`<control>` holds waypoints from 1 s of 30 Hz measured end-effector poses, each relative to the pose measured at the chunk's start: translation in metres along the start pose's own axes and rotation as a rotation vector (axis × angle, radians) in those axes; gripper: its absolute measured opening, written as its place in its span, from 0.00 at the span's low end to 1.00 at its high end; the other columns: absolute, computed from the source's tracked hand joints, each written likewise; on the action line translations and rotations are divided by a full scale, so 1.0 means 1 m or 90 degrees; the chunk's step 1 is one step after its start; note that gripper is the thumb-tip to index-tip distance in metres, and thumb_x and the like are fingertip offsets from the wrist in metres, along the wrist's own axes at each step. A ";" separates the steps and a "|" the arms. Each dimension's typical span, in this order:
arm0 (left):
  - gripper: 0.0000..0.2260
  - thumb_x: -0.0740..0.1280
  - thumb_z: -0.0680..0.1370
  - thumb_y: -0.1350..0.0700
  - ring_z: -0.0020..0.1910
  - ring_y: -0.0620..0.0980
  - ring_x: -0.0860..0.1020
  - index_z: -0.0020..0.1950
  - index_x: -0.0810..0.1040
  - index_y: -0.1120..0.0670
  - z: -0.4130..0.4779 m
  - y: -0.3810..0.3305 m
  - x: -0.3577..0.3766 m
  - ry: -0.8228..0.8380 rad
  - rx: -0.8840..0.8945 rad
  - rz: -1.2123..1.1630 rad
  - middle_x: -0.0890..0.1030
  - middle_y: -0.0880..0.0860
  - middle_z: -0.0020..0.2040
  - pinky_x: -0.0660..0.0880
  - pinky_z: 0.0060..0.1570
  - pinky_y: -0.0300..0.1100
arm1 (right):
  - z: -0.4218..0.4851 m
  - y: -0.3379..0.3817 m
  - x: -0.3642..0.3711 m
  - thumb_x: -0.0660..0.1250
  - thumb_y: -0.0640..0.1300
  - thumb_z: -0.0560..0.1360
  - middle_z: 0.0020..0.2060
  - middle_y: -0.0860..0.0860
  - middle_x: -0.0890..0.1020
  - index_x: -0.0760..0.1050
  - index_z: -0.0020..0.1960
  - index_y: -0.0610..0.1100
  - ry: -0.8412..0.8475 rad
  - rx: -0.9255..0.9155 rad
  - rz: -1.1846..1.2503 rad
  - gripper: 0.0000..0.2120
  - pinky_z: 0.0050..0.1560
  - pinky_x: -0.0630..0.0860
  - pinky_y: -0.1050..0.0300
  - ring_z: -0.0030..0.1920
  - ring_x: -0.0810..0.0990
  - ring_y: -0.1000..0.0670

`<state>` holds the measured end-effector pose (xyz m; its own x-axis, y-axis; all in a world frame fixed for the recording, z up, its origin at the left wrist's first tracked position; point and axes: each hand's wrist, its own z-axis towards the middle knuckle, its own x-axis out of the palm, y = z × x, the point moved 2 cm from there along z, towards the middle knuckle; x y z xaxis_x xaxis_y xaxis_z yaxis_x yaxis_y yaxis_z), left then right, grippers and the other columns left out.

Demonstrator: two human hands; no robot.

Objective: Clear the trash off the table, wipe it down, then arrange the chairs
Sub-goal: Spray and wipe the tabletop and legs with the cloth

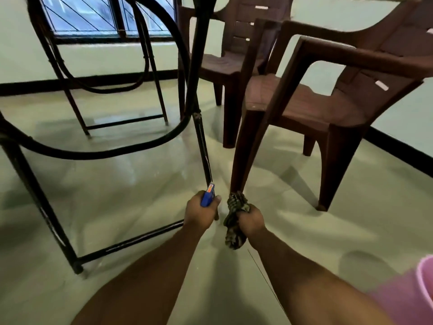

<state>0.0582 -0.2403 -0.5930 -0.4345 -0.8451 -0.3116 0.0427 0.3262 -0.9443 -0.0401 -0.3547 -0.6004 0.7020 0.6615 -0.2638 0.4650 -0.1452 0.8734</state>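
I look low under the table, whose black metal frame (pixel 201 137) fills the left and centre. My left hand (pixel 201 213) grips a small blue wrapper or packet (pixel 207 197) down near the floor, right by the foot of a table leg. My right hand (pixel 251 221) holds a bunched checked cloth (pixel 235 233) that touches the front leg of the nearer brown plastic chair (pixel 304 106). A second brown plastic chair (pixel 234 43) stands behind it, near the wall.
The floor (pixel 131 184) is pale green and glossy. A pink bucket (pixel 419 285) shows at the bottom right edge. A window (pixel 105 17) sits in the far wall, with a black skirting strip along the walls.
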 end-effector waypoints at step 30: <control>0.08 0.68 0.72 0.47 0.32 0.50 0.79 0.38 0.78 0.50 0.084 -0.049 -0.050 -0.149 0.155 0.017 0.81 0.50 0.33 0.77 0.35 0.45 | 0.031 0.160 0.071 0.64 0.41 0.81 0.41 0.52 0.84 0.78 0.52 0.48 0.142 -0.368 0.287 0.06 0.35 0.80 0.62 0.42 0.83 0.52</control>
<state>0.1530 -0.2494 -0.5404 -0.2133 -0.9211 -0.3258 0.2775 0.2626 -0.9241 0.1010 -0.3534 -0.4920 0.6027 0.7715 0.2036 -0.2396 -0.0684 0.9685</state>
